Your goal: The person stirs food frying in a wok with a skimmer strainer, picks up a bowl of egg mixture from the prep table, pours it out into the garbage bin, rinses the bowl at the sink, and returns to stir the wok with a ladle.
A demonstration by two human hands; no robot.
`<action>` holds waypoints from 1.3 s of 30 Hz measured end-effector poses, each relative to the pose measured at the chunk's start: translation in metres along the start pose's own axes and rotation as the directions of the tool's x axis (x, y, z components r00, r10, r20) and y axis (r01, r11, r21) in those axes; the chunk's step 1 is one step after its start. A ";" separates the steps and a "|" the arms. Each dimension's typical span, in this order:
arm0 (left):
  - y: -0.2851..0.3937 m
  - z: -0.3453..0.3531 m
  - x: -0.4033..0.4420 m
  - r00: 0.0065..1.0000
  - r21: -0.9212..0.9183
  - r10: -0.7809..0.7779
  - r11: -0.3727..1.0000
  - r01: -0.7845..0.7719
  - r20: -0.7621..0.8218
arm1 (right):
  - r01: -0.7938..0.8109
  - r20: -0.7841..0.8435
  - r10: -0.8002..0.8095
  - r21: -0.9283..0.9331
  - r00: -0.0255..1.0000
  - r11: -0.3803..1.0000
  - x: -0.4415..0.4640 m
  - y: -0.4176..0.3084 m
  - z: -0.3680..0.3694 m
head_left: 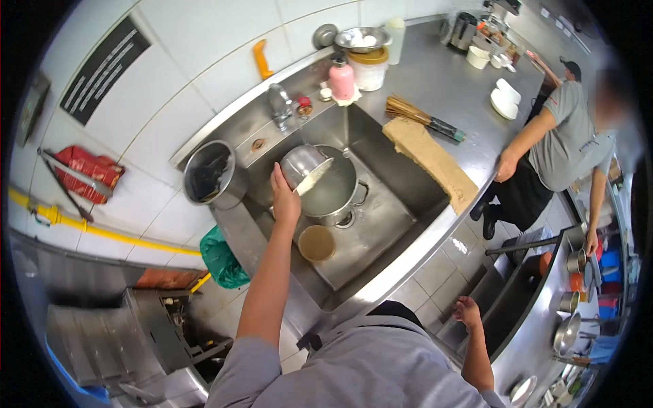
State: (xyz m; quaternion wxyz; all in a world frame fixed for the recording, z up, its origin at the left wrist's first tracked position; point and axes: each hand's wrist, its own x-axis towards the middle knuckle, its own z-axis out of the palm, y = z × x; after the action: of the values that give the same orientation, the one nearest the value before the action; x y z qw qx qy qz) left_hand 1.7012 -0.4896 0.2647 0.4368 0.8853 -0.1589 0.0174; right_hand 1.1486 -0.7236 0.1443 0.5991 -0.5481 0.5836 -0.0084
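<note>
My left hand [286,195] grips a metal bowl [301,164] by its side. The bowl is tilted over a large metal pot [330,197] in the sink, and something pale shows along its rim. Water runs from the tap [279,107] beside the bowl. Cloudy liquid fills part of the pot. A round container of brownish liquid [317,243] stands in the sink near my left forearm. Away from the sink, my right hand [466,312] hangs at my right side, fingers loosely bent and apart, with nothing visible in it.
On the sink's left edge stands a metal pot with dark contents [212,175]. A pink soap bottle [342,79], a white tub [369,70], a bundle of sticks [425,117] and a tan board [432,163] lie around the basin. A co-worker [564,129] stands at the counter's right.
</note>
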 end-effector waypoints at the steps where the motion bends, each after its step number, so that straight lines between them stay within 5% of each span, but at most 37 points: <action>1: -0.006 0.013 0.008 1.000 -0.006 0.014 1.000 -0.013 0.020 | -0.007 -0.018 0.008 0.015 1.000 1.000 0.000 0.008 -0.006; 3: -0.034 0.045 0.026 0.982 0.284 0.186 0.944 -0.169 -0.036 | -0.054 -0.027 0.055 0.009 0.998 0.998 -0.004 0.029 -0.021; 8: -0.060 0.102 0.022 0.993 0.380 0.121 0.918 -0.115 0.008 | -0.200 -0.043 0.200 0.000 0.979 0.980 -0.031 0.075 -0.045; 10: -0.061 0.119 0.021 0.985 0.323 -0.169 0.932 0.166 -0.019 | -0.291 -0.064 0.288 -0.035 0.955 0.956 -0.035 0.090 -0.052; 11: -0.064 0.123 0.025 0.986 0.323 -0.168 0.932 0.165 -0.018 | -0.315 -0.075 0.315 0.014 0.946 0.949 -0.037 0.100 -0.057; 12: -0.068 0.126 0.032 0.859 -0.059 -0.510 0.857 0.511 0.030 | -0.337 -0.085 0.342 0.063 0.936 0.939 -0.035 0.105 -0.061; 13: -0.080 0.131 0.040 0.636 -0.389 -0.743 0.534 0.751 0.208 | -0.335 -0.087 0.340 0.066 0.936 0.940 -0.033 0.103 -0.063; 16: -0.129 0.141 0.051 0.618 -0.404 -0.652 0.471 0.784 0.440 | -0.305 -0.080 0.307 0.036 0.948 0.952 -0.031 0.091 -0.066; 22: -0.108 0.129 0.060 0.562 -0.445 -0.626 0.355 0.822 0.540 | -0.196 -0.114 0.196 0.016 0.974 0.981 -0.018 0.059 -0.059; 30: -0.054 0.087 0.058 0.665 -0.300 -0.455 0.642 0.706 0.593 | -0.229 0.014 0.229 0.018 0.973 0.973 0.008 0.081 -0.051; 39: 0.001 0.118 0.008 0.499 -0.265 -0.276 0.590 0.763 0.822 | -0.265 -0.012 0.268 0.125 0.963 0.956 0.009 0.085 -0.057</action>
State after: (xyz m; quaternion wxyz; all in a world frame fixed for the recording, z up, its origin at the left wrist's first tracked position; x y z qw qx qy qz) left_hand 1.6961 -0.5847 0.1937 0.5779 0.6318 -0.0153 -0.5163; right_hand 1.0577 -0.7322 0.0977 0.6188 -0.4265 0.6591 0.0288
